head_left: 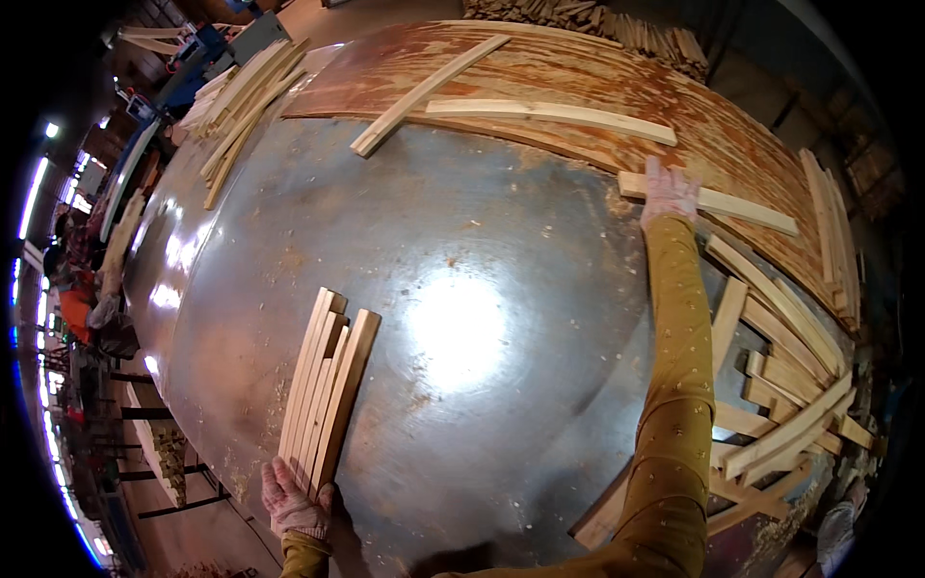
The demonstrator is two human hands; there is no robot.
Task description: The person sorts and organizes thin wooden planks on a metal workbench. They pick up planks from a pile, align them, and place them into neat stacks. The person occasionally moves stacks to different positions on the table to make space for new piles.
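At the lower left, my left hand [295, 503] is closed around the near end of a small bundle of pale wooden strips [328, 395]. The strips lie side by side on the metal table, their far ends uneven. My right arm stretches far forward, and my right hand [672, 190] grips a single wooden strip [747, 210] near its left end. That strip lies by the edge of a reddish-brown board [578, 87]; the fingers reach over it, and the thumb is hard to make out. Both hands appear to wear thin, pale gloves.
Two loose strips, one slanted [434, 91] and one crosswise [549, 113], rest on the board. A jumbled wood pile [780, 376] covers the right side of the metal table [482, 222]. More strips [241, 106] are stacked far left. A person [77, 308] is at the left.
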